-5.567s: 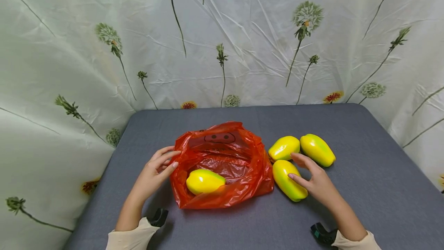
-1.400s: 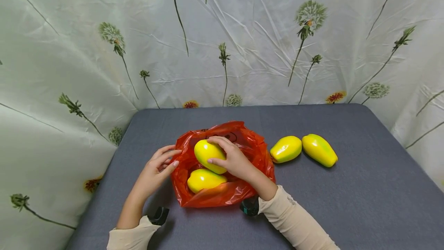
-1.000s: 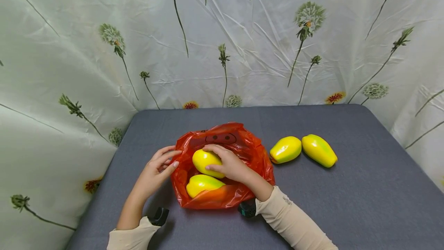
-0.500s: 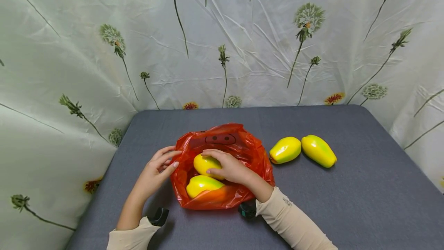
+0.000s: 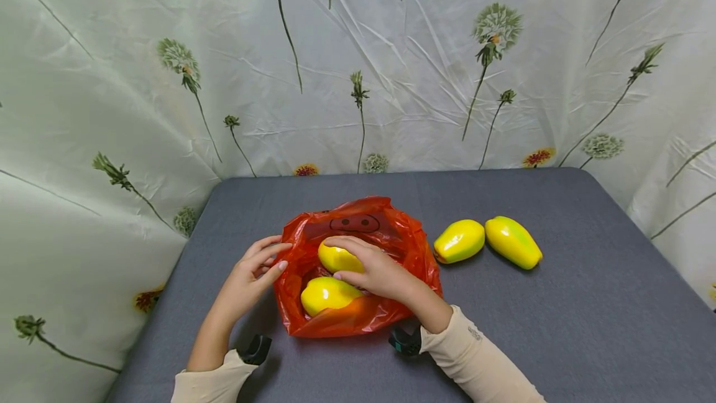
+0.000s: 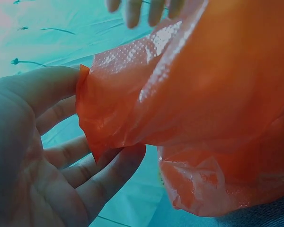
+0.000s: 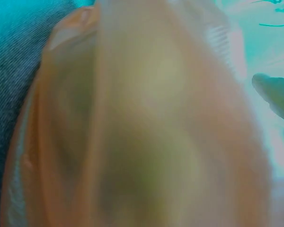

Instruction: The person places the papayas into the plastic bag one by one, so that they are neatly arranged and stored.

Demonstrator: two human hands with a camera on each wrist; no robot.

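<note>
A red plastic bag (image 5: 391, 310) with its mouth facing up sits mid-table. My left hand (image 5: 248, 278) pinches its left rim between thumb and fingers; the left wrist view shows the bag's film (image 6: 109, 109) caught there. Two yellow-green papayas lie inside: the front papaya (image 5: 329, 296) near the bag's front wall, the back papaya (image 5: 337, 257) partly covered by my right hand (image 5: 371, 269). That hand reaches over the bag's right side, fingers loosely spread above the back papaya and thumb in front of it. The right wrist view shows one fingertip (image 7: 270, 92) beside the blurred bag (image 7: 180, 118).
Two more papayas lie right of the bag: a nearer papaya (image 5: 458, 241) close to its side and another papaya (image 5: 513, 242) beside it. The grey table (image 5: 559, 328) ends at a white floral curtain (image 5: 414, 79) behind and at the sides.
The right hand brought a papaya from the table's right into the bag. Since half a second ago that papaya has shifted slightly back and the right wrist has eased right. The left hand has stayed.
</note>
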